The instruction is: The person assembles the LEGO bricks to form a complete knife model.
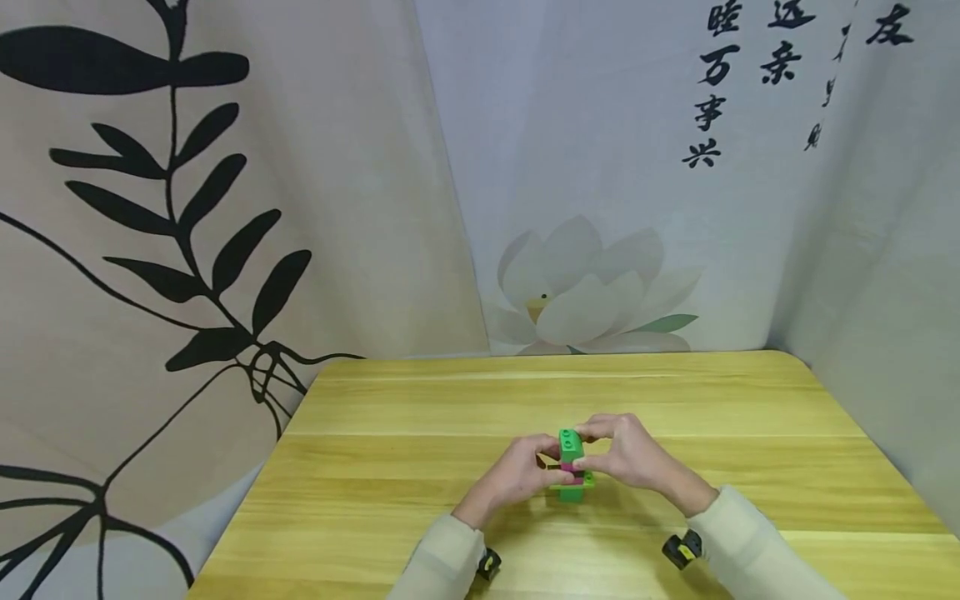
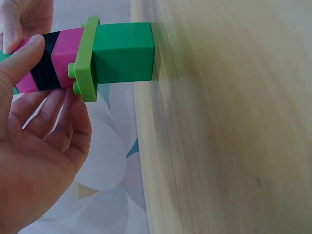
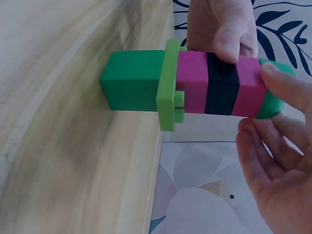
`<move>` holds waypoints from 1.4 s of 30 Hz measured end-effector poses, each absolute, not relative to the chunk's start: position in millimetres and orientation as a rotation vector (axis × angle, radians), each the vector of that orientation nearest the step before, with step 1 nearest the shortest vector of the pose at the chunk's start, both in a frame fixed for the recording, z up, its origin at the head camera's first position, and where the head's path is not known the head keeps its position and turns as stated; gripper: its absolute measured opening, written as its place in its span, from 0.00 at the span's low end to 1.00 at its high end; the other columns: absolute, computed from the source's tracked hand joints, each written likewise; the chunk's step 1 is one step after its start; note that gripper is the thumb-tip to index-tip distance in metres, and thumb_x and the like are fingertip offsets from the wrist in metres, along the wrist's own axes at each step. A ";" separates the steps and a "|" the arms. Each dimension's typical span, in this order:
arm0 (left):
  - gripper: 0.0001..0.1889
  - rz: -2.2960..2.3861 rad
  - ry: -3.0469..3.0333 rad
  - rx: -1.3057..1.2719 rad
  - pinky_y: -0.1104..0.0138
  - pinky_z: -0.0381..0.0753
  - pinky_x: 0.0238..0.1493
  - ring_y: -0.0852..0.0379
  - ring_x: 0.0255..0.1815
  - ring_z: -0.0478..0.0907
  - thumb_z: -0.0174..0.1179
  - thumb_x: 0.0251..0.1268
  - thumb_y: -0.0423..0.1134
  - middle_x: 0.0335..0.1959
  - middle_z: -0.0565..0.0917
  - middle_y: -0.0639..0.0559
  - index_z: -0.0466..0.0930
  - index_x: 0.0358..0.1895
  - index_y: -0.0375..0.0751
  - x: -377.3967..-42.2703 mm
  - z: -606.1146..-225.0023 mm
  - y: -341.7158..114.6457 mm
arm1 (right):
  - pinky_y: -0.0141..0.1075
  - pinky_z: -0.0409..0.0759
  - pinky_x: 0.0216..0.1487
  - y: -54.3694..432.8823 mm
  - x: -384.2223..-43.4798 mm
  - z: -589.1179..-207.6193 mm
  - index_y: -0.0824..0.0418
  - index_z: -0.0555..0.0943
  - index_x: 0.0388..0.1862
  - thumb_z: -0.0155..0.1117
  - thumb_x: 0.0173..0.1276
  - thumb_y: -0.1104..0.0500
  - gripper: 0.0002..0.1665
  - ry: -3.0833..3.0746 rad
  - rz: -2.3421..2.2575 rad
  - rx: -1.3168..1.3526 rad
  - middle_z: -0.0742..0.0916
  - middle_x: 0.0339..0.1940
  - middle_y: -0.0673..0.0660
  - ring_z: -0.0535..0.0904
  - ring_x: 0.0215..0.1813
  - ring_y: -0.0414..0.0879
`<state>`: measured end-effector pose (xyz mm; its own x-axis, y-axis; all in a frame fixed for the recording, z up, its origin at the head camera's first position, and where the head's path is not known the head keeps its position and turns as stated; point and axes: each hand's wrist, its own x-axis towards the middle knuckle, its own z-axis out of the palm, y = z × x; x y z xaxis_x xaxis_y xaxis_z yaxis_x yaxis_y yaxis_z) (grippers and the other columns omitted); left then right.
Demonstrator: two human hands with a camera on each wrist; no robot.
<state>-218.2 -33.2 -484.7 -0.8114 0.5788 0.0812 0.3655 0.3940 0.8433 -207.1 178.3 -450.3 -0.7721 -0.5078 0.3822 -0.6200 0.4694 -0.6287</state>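
Observation:
A tower of toy building bricks stands upright on the table. Its dark green bottom brick carries a wider light green plate with studs. Above the plate come a magenta brick, a black brick, another magenta brick and a green top brick with a rounded side. My left hand grips the tower around the black brick, thumb on the near side. My right hand pinches the top between thumb and fingers, its thumb near the seam of the upper magenta and green bricks.
The wooden table ends at a far edge just before a hanging cloth printed with a flower and characters. Another cloth with dark leaves hangs at the left. Both wrists wear small black cameras.

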 end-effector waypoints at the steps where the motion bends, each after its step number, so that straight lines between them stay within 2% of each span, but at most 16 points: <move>1: 0.09 1.385 2.423 0.838 0.71 0.78 0.36 0.61 0.39 0.77 0.68 0.55 0.48 0.35 0.80 0.65 0.82 0.39 0.55 -218.4 -484.9 -33.1 | 0.33 0.79 0.35 178.3 -207.3 -449.9 0.57 0.85 0.44 0.75 0.53 0.55 0.19 -2.569 1.195 0.995 0.84 0.37 0.43 0.81 0.38 0.44; 9: 0.09 1.393 2.419 0.845 0.72 0.78 0.36 0.65 0.38 0.76 0.68 0.54 0.49 0.34 0.80 0.66 0.83 0.37 0.55 -218.5 -484.6 -33.9 | 0.31 0.79 0.32 177.5 -208.1 -451.1 0.58 0.85 0.46 0.74 0.54 0.53 0.20 -2.597 1.206 0.982 0.84 0.38 0.44 0.79 0.35 0.38; 12: 0.09 1.386 2.422 0.837 0.72 0.77 0.37 0.65 0.38 0.76 0.68 0.55 0.49 0.34 0.80 0.66 0.83 0.38 0.55 -218.8 -484.7 -33.7 | 0.34 0.79 0.32 177.0 -207.8 -451.8 0.59 0.85 0.46 0.75 0.54 0.54 0.20 -2.601 1.195 0.970 0.84 0.38 0.44 0.80 0.35 0.40; 18: 0.10 1.373 2.423 0.813 0.72 0.77 0.37 0.66 0.37 0.76 0.68 0.55 0.47 0.35 0.80 0.65 0.83 0.39 0.55 -217.7 -485.5 -32.6 | 0.44 0.81 0.40 175.4 -202.1 -451.6 0.61 0.84 0.47 0.75 0.53 0.55 0.22 -2.617 1.160 0.911 0.84 0.39 0.45 0.81 0.41 0.47; 24: 0.11 1.346 2.420 0.826 0.72 0.77 0.38 0.67 0.38 0.76 0.68 0.55 0.48 0.35 0.80 0.66 0.82 0.42 0.55 -217.3 -485.5 -33.1 | 0.45 0.80 0.42 173.5 -195.8 -455.1 0.58 0.81 0.50 0.74 0.55 0.55 0.23 -2.628 1.166 0.840 0.83 0.42 0.44 0.79 0.43 0.48; 32: 0.15 1.279 2.435 0.781 0.71 0.76 0.44 0.67 0.42 0.76 0.68 0.55 0.45 0.40 0.80 0.66 0.79 0.46 0.53 -215.3 -487.7 -34.6 | 0.42 0.78 0.48 178.3 -190.4 -465.8 0.64 0.69 0.63 0.74 0.55 0.55 0.39 -2.691 1.283 0.799 0.80 0.52 0.54 0.78 0.49 0.52; 35: 0.17 1.227 2.455 0.759 0.70 0.75 0.48 0.67 0.46 0.75 0.68 0.56 0.43 0.44 0.80 0.64 0.79 0.49 0.51 -214.3 -490.2 -35.3 | 0.44 0.78 0.49 182.0 -188.6 -473.3 0.66 0.66 0.62 0.72 0.58 0.56 0.37 -2.737 1.386 0.761 0.78 0.54 0.59 0.77 0.51 0.55; 38: 0.18 1.209 2.469 0.754 0.68 0.76 0.49 0.66 0.48 0.75 0.68 0.57 0.42 0.46 0.80 0.63 0.78 0.52 0.51 -213.9 -492.8 -36.2 | 0.43 0.78 0.49 183.5 -188.6 -482.2 0.66 0.66 0.60 0.68 0.62 0.57 0.32 -2.766 1.496 0.747 0.77 0.55 0.62 0.77 0.51 0.55; 42: 0.18 1.219 2.472 0.761 0.68 0.76 0.49 0.66 0.47 0.75 0.66 0.59 0.41 0.46 0.80 0.62 0.78 0.53 0.50 -213.3 -494.2 -37.8 | 0.38 0.78 0.49 182.0 -190.4 -492.9 0.65 0.68 0.58 0.64 0.65 0.59 0.25 -2.789 1.538 0.790 0.79 0.52 0.60 0.78 0.50 0.52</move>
